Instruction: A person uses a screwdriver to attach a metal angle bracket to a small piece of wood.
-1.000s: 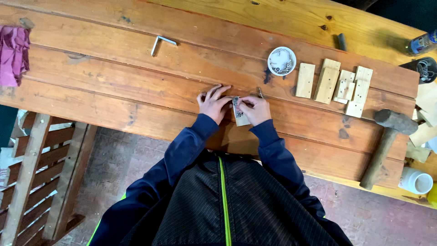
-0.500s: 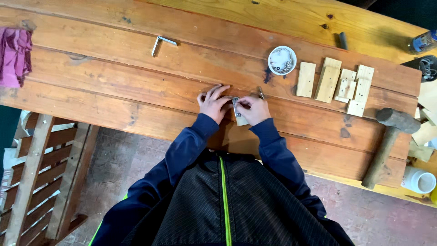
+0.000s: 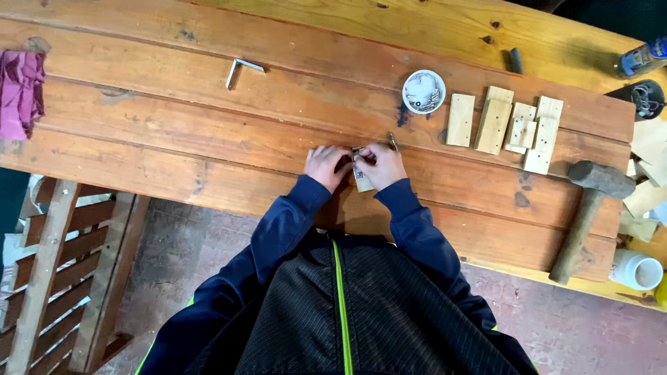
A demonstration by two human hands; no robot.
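Wooden small block (image 3: 363, 182) on bench plank (image 3: 208, 139), at near edge | left hand (image 3: 326, 167) and right hand (image 3: 381, 165) pinched closed on block and small metal piece (image 3: 357, 152) | white dish of screws (image 3: 424, 92), hammer (image 3: 587, 208) apart to right.

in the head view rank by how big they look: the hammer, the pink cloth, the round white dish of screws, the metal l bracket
1. Wooden-handled hammer, longest.
2. Crumpled pink cloth, cut off by the frame edge, so unsure against the hammer.
3. Round white dish of screws and small bent metal L bracket look alike.
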